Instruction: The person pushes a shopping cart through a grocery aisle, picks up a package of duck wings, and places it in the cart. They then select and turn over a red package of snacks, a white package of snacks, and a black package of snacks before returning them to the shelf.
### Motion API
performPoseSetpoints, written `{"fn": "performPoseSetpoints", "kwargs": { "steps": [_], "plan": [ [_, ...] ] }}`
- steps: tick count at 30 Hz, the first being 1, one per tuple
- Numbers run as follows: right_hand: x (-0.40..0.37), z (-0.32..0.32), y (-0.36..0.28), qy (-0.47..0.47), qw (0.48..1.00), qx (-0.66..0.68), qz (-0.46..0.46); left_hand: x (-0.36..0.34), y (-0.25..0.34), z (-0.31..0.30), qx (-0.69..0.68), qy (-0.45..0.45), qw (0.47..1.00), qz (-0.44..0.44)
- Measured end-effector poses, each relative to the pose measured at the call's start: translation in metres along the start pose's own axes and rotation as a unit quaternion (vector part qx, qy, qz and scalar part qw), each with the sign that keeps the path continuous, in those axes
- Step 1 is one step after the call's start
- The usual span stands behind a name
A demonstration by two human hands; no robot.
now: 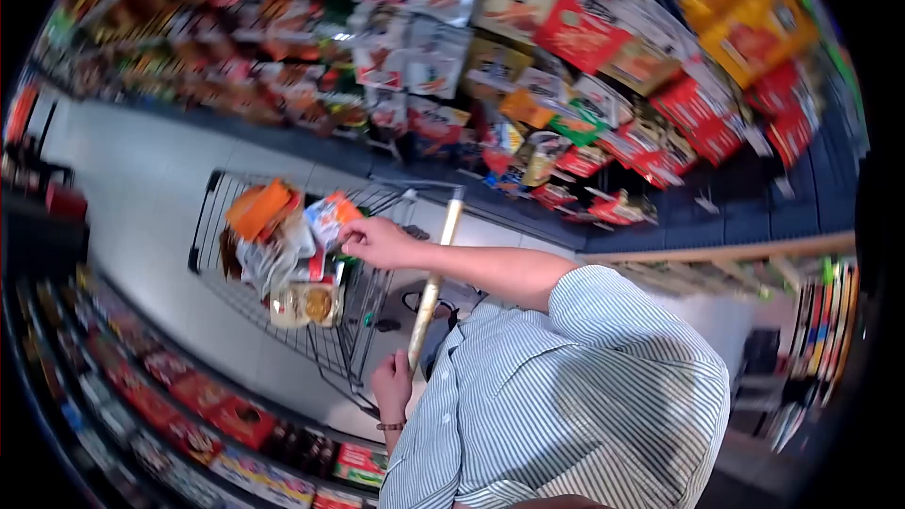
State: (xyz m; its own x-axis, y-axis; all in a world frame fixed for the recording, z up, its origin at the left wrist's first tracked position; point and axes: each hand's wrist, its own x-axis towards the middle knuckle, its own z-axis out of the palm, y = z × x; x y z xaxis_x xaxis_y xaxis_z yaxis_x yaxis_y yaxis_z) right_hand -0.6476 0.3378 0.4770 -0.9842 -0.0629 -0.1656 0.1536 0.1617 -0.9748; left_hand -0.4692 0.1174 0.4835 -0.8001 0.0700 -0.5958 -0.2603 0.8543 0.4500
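Observation:
My right hand [375,241] reaches over a wire shopping cart, its fingers pinched at the edge of an orange, white and blue snack packet [330,214]. Below the packet, several bags lie piled in the cart basket [215,269]. Among them are an orange packet [263,210], a silvery bag [269,262] and a clear pack with a golden-brown item [319,303]. My left hand [391,380], with a bracelet at the wrist, is closed around the near end of the pale cart handle [436,287].
Hanging snack bags fill a dark rack [726,207] along the upper side. A low shelf of boxed goods [217,405] curves along the lower left. Tiled floor [141,170] runs between them. Another shelf with upright colourful items [825,325] stands at the right.

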Motion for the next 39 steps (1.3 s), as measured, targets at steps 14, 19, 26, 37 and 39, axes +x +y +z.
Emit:
{"fn": "performPoseSetpoints", "kwargs": {
  "steps": [14,19,26,37,39],
  "plan": [
    [-0.163,-0.176,0.041,0.207,0.961,0.183,-0.017,0.08,0.062,0.051,0.106,0.092,0.985,0.097],
    [-0.21,-0.231,0.078,0.226,0.953,0.199,-0.009,0.065,0.081,0.062,0.197,0.169,0.962,0.086],
    [-0.261,-0.284,0.118,0.234,0.942,0.241,-0.026,0.052,0.1,0.092,0.215,0.21,0.951,0.08],
    [-0.308,-0.327,0.159,0.268,0.927,0.261,-0.006,0.021,0.116,0.145,0.213,0.197,0.952,0.101],
    [-0.315,-0.332,0.155,0.295,0.917,0.268,-0.011,0.017,0.124,0.157,0.216,0.192,0.952,0.096]
  ]
}}
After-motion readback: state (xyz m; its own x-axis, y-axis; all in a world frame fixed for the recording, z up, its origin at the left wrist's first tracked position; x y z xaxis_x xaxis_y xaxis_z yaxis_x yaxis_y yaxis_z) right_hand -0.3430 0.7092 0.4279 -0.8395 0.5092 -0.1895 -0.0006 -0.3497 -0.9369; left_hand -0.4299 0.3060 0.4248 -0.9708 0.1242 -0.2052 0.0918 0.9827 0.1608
